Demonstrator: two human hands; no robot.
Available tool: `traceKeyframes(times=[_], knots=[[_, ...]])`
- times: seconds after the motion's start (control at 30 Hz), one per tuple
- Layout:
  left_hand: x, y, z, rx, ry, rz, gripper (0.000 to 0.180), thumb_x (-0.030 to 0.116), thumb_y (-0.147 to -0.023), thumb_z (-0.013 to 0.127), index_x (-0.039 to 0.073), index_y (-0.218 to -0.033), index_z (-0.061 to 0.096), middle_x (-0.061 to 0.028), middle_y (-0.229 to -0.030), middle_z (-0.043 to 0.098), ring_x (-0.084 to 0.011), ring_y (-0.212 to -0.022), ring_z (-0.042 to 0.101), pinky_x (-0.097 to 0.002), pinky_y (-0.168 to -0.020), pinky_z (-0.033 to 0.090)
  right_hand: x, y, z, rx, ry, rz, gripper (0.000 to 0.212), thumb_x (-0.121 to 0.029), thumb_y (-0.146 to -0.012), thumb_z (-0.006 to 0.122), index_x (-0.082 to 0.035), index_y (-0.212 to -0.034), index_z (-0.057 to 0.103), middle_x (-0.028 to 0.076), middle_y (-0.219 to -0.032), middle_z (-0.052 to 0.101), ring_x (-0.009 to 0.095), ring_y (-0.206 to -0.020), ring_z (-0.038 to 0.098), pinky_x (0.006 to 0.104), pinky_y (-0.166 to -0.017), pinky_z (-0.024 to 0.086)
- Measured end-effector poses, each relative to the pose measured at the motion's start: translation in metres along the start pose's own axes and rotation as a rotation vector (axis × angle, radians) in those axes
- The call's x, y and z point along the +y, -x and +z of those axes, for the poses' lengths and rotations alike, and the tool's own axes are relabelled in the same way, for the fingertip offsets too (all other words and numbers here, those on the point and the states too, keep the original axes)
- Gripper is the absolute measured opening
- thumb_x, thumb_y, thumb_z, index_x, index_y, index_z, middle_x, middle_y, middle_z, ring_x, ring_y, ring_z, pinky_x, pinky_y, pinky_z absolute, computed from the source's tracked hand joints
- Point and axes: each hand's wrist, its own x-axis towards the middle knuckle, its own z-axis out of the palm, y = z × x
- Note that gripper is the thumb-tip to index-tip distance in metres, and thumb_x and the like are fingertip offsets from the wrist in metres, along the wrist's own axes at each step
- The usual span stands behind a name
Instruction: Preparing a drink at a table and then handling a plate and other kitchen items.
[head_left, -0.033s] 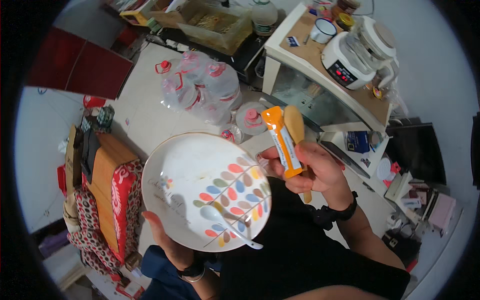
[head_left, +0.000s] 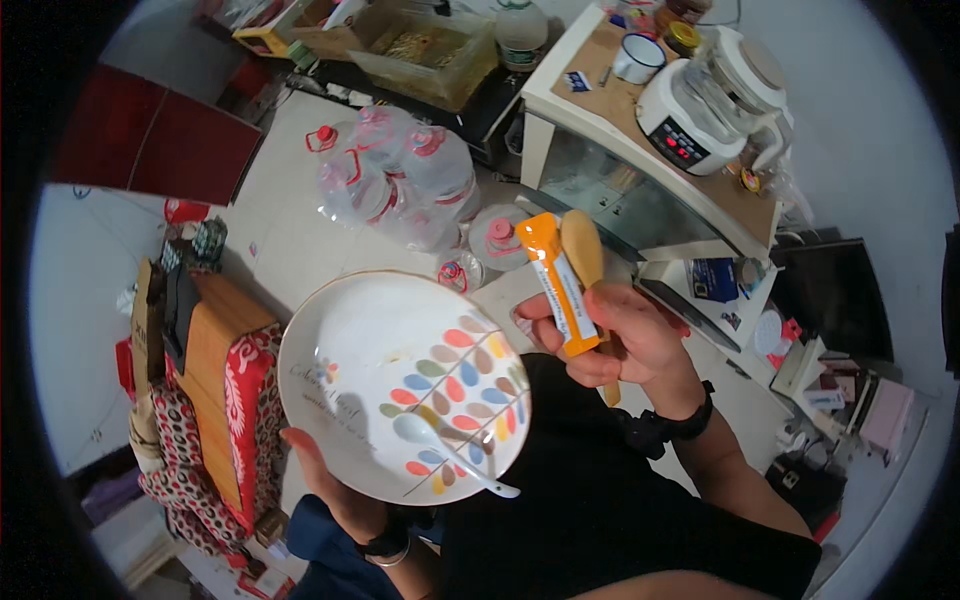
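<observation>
White round ceramic plate (head_left: 400,380) with coloured leaf print rests on the left hand (head_left: 335,485), fingers curled under its seven-o'clock rim, carrying a white spoon (head_left: 450,450). At two o'clock, the right hand (head_left: 625,340) clenches an orange tube (head_left: 560,285) and wooden spoon (head_left: 583,250).

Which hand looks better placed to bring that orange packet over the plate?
Probably the right hand: it already grips the orange packet and wooden spoon beside the plate's rim. The left hand is busy supporting the plate underneath.
</observation>
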Motion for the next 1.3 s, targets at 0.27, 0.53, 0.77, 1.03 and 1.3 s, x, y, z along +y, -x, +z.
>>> traceKeyframes(times=[0.27, 0.53, 0.77, 1.03, 1.3], knots=[[-0.003, -0.003, 0.009, 0.197, -0.114, 0.023, 0.068, 0.054, -0.091, 0.035, 0.003, -0.135, 0.032, -0.0139, -0.13, 0.041, -0.0243, -0.113, 0.046, -0.0357, -0.096, 0.038, -0.006, 0.007, -0.008, 0.055, 0.015, -0.035, 0.054, -0.034, -0.097, 0.034, 0.008, -0.129, 0.036, 0.01, -0.095, 0.049, 0.005, -0.046, 0.04, 0.0213, -0.046, 0.035], [-0.01, -0.011, 0.016, 0.158, -0.255, 0.063, 0.065, 0.05, -0.095, 0.03, 0.001, -0.137, 0.027, -0.0128, -0.135, 0.036, -0.0243, -0.119, 0.041, -0.0362, -0.099, 0.033, -0.012, 0.014, -0.018, 0.058, -0.026, -0.088, 0.054, -0.034, -0.097, 0.036, 0.008, -0.13, 0.036, 0.011, -0.095, 0.049, 0.007, -0.048, 0.041, 0.022, -0.047, 0.036], [-0.014, -0.019, 0.03, 0.12, -0.246, 0.043, 0.064, 0.049, -0.095, 0.029, 0.0, -0.137, 0.027, -0.0132, -0.135, 0.036, -0.0245, -0.119, 0.042, -0.0361, -0.099, 0.034, -0.018, 0.017, -0.023, 0.068, -0.07, -0.13, 0.047, -0.029, -0.096, 0.041, 0.008, -0.125, 0.041, 0.007, -0.094, 0.052, 0.008, -0.052, 0.041, 0.0226, -0.047, 0.035], [-0.022, -0.035, 0.028, -0.053, -0.263, 0.007, 0.066, 0.05, -0.095, 0.03, -0.001, -0.136, 0.028, -0.0136, -0.133, 0.04, -0.0241, -0.118, 0.043, -0.0356, -0.098, 0.035, -0.017, 0.014, -0.017, 0.342, 0.284, -0.129, 0.041, -0.026, -0.092, 0.053, 0.007, -0.117, 0.05, -0.002, -0.065, 0.043, 0.005, -0.051, 0.035, 0.0179, -0.047, 0.028], [-0.028, -0.047, 0.011, -0.208, -0.297, -0.042, 0.067, 0.051, -0.093, 0.034, 0.001, -0.137, 0.027, -0.0139, -0.133, 0.039, -0.0262, -0.117, 0.044, -0.0377, -0.098, 0.036, -0.008, 0.001, -0.001, 0.519, 1.236, -0.586, 0.034, -0.009, -0.078, 0.068, 0.004, -0.108, 0.059, 0.009, -0.086, 0.053, 0.015, -0.074, 0.052, 0.0249, -0.061, 0.042]])
